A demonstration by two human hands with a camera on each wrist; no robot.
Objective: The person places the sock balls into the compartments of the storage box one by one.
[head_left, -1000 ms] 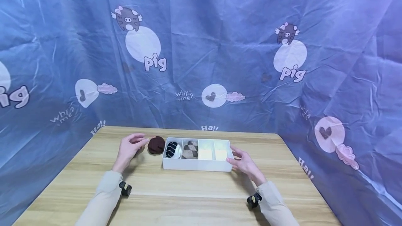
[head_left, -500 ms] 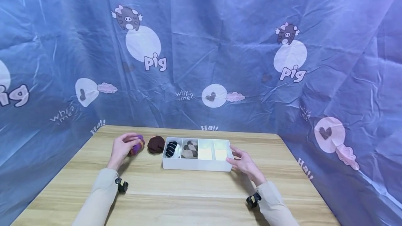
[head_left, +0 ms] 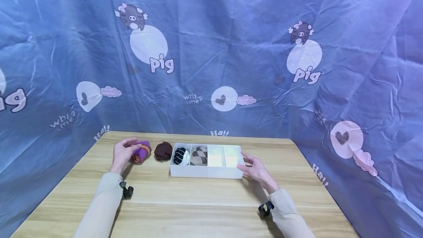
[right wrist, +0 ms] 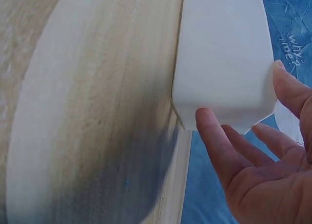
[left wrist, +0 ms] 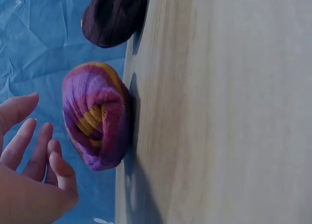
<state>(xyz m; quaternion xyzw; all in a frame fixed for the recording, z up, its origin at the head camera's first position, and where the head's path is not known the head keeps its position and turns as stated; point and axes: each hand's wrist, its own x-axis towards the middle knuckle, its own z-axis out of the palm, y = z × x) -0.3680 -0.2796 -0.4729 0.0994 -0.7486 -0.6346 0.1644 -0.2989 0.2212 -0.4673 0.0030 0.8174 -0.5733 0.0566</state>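
My left hand (head_left: 123, 156), fingers loosely bent, is beside a rolled purple, pink and mustard knitted sock bundle (head_left: 141, 152). A gap shows between the fingertips and the sock bundle (left wrist: 96, 116) in the left wrist view. Just right of it lies a dark brown rolled sock bundle (head_left: 163, 151). My right hand (head_left: 256, 170) grips the right end of a white divided storage box (head_left: 206, 172), spanning its front and back corners. The box's leftmost compartment has a black-and-white striped sock bundle (head_left: 180, 156), and the one beside it has a grey-brown patterned sock bundle (head_left: 199, 156).
The two right compartments (head_left: 223, 156) of the box show bare white floors. Everything stands on a light wooden table (head_left: 198, 208). A blue printed curtain (head_left: 205, 54) hangs along the table's back and sides.
My left hand has moved left, away from the brown bundle, uncovering the purple sock bundle it hid before. My right hand stays at the box's end; the head view has shifted slightly.
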